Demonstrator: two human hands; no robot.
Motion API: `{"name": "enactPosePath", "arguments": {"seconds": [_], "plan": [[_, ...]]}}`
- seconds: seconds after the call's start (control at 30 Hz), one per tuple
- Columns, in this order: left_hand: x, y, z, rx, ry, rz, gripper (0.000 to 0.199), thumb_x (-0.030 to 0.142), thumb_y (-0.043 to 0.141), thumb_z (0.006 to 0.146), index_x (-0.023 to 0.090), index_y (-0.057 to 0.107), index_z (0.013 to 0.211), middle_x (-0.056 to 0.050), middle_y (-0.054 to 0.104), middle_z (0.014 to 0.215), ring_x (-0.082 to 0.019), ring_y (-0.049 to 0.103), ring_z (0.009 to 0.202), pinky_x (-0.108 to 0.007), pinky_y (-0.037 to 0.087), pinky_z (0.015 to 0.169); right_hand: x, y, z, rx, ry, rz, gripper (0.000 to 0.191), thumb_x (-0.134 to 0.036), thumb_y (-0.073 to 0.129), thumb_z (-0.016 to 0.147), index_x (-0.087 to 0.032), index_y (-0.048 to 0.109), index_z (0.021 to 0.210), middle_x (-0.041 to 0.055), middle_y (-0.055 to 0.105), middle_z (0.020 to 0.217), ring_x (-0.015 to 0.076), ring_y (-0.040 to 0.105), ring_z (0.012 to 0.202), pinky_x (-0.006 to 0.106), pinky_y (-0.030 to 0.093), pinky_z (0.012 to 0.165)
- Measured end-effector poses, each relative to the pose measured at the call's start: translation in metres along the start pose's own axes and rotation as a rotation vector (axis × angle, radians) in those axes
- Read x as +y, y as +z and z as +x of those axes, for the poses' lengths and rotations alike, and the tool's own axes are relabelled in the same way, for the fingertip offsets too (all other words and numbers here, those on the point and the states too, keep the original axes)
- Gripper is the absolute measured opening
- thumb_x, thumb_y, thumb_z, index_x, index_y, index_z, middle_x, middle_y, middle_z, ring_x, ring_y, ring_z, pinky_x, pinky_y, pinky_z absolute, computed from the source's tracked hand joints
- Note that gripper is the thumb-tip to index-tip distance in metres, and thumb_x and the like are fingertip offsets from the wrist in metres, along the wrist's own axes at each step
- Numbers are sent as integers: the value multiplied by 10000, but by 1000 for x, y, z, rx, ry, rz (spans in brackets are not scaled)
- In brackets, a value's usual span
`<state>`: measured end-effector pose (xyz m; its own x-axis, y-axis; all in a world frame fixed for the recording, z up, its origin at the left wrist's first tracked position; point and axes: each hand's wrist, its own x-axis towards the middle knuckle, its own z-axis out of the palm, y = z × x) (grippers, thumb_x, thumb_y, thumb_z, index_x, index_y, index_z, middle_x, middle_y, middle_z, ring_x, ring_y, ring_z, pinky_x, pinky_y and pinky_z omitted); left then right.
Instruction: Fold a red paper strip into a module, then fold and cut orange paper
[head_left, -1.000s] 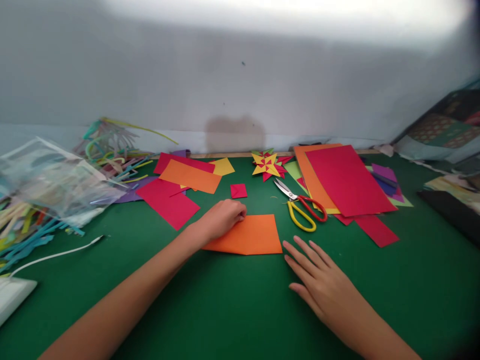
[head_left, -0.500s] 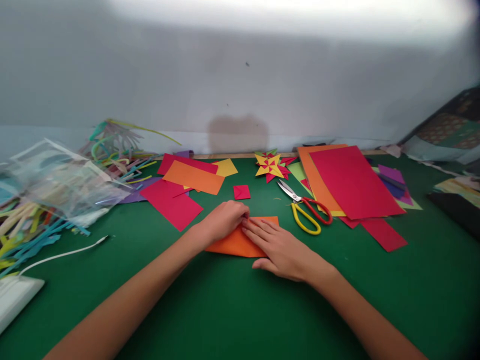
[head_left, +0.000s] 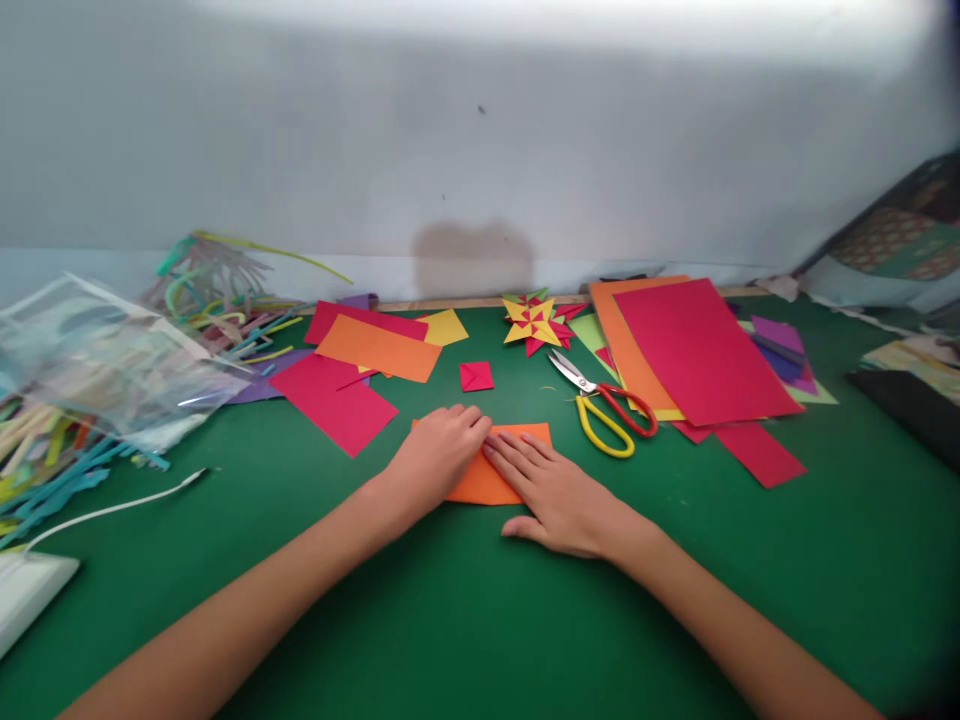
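Note:
An orange paper (head_left: 487, 482) lies on the green table (head_left: 465, 620) under both hands. My left hand (head_left: 441, 452) rests on its left part with the fingers curled; what the fingertips hold, if anything, is hidden. My right hand (head_left: 551, 495) lies flat on the right part, fingers stretched toward the left fingertips and thumb apart. Just beyond the hands is a small folded red square (head_left: 476, 376). Scissors (head_left: 600, 400) with one yellow and one red handle lie to the right of it, blades partly apart.
Folded paper stars (head_left: 532, 322) sit near the wall. Large red sheets (head_left: 705, 350) lie at the right, more coloured papers (head_left: 337, 400) at the left. Paper strips (head_left: 60, 450), a clear plastic bag (head_left: 120, 345) and a white device (head_left: 34, 590) with a cable occupy the far left.
My left hand has moved slightly down and left over the orange paper, uncovering its upper left corner. My right hand stays flat on it. The whole view has shifted a little.

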<state>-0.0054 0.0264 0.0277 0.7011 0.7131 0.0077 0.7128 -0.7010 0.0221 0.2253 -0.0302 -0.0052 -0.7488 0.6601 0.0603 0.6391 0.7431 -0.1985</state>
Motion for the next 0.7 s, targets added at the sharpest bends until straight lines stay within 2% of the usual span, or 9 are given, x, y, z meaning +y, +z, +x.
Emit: {"name": "enactPosePath", "arguments": {"seconds": [0.07, 0.1, 0.17, 0.23, 0.3, 0.37, 0.57, 0.7], "plan": [[10, 5, -14, 69, 33, -9, 226, 207, 428, 1070, 162, 638, 1143, -138, 712, 1149, -278, 679, 1045, -403, 511, 924, 0, 0, -1, -3, 5, 18, 979, -704, 481, 999, -125, 108, 1695, 159, 215, 1742, 296, 191, 1626, 508, 272, 1298], [14, 9, -22, 106, 52, -35, 301, 280, 408, 1093, 158, 607, 1283, -153, 682, 1301, -290, 645, 1198, -434, 477, 1049, 0, 0, -1, -4, 9, 29, 968, -706, 479, 998, -119, 144, 1691, 163, 237, 1736, 298, 200, 1624, 509, 276, 1297], [18, 17, -39, 124, 122, -78, 544, 433, 379, 1105, 146, 399, 1567, -162, 487, 1604, -305, 440, 1496, -480, 310, 1249, 0, 0, -1, -5, 11, 49, 945, -705, 476, 1000, -106, 207, 1681, 169, 281, 1723, 298, 224, 1617, 507, 280, 1298], [18, 24, -53, 82, 155, -99, 737, 555, 366, 1085, 151, 188, 1676, -141, 319, 1714, -298, 285, 1595, -471, 221, 1300, 0, 0, -2, -5, 12, 54, 923, -693, 480, 1005, -101, 242, 1672, 171, 293, 1719, 298, 235, 1614, 506, 273, 1302], [15, 28, -65, 37, 168, -108, 811, 599, 356, 1074, 179, 59, 1702, -110, 231, 1746, -289, 212, 1624, -463, 174, 1314, 0, -1, -2, -9, 11, 51, 920, -685, 491, 1005, -107, 238, 1674, 166, 271, 1727, 299, 224, 1618, 507, 261, 1307], [11, 29, -73, 8, 182, -112, 827, 616, 354, 1069, 207, 19, 1704, -83, 186, 1755, -285, 181, 1632, -455, 131, 1322, -1, -2, -1, -18, 15, 48, 925, -682, 498, 1003, -118, 216, 1680, 158, 239, 1738, 296, 204, 1623, 503, 251, 1310], [-2, 23, -95, -33, 216, -104, 841, 638, 382, 1054, 257, 5, 1702, -45, 205, 1748, -275, 206, 1627, -451, 88, 1328, -2, -7, 0, -71, 24, 50, 917, -680, 457, 1022, -118, 173, 1688, 142, 194, 1751, 287, 171, 1631, 482, 205, 1324], [-12, 19, -119, -33, 190, -59, 841, 614, 407, 1057, 236, 22, 1702, -53, 241, 1735, -254, 260, 1612, -429, 22, 1334, -2, -7, 0, -78, 28, 59, 911, -685, 443, 1025, -122, 173, 1689, 136, 201, 1751, 284, 162, 1633, 478, 187, 1329]]}}
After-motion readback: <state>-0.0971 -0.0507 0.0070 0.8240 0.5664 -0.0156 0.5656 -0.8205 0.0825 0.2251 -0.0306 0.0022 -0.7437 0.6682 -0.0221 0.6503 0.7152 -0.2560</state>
